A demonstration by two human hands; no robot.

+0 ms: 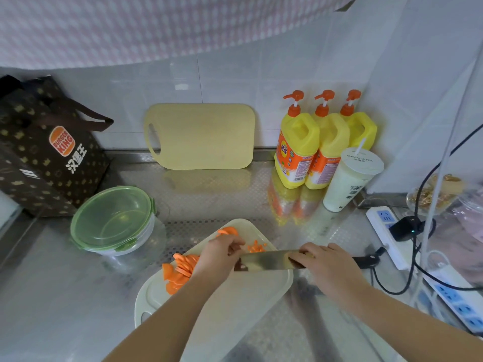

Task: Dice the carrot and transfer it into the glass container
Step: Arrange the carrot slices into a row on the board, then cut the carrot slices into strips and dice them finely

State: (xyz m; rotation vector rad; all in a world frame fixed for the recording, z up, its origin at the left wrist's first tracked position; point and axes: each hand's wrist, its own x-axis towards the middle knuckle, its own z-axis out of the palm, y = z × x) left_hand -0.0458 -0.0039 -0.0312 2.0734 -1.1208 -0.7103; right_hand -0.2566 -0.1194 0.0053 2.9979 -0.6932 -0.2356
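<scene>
My curled left hand [222,253] is pinning stiff, probably slippery orange carrot slices [183,267]; my right hand [324,267] is gripping the broad steel knife [264,261].

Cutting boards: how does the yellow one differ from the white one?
The yellow board leans upright against the wall and is bare. The white board lies flat on the counter and carries carrot pieces. Both are rounded rectangles with a handle hole.

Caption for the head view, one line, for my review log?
Right hand holds knife over cutting board, left hand curled beside it amid carrot slices; lidded glass container nearby.
</scene>
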